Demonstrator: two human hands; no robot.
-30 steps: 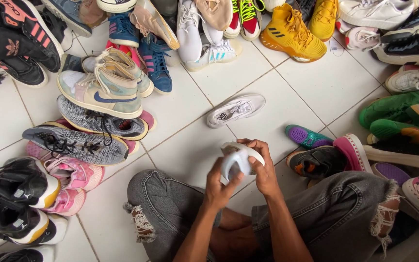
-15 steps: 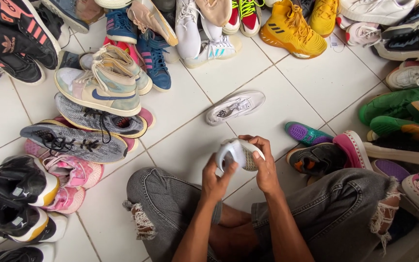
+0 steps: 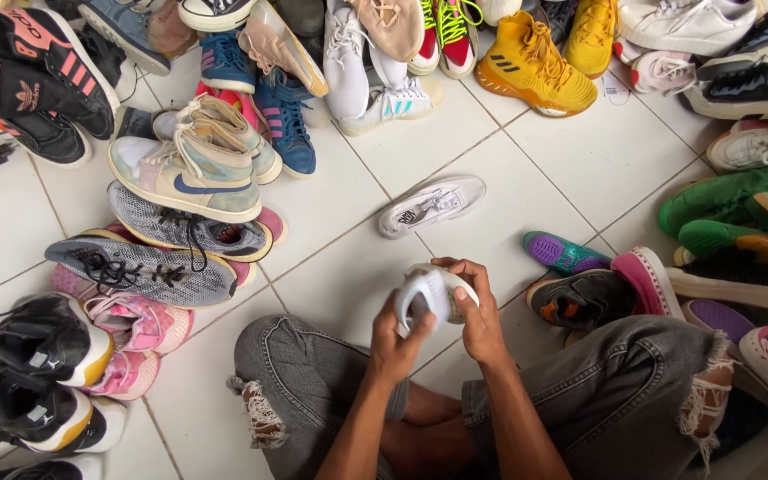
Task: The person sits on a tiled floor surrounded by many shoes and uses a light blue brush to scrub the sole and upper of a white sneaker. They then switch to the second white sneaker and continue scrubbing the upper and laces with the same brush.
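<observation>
A white sneaker sits between left hand and right hand.

White tiled floor, even daylight

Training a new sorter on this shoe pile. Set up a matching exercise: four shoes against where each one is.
Shoes:
1. white shoe
2. white sneaker
3. yellow high-top
4. green shoes

Places:
A. right edge
B. alone on the tiles, mid-floor
C. in the left hand and right hand
D. top, in the far pile

Pairs: 1-C, 2-B, 3-D, 4-A
</observation>
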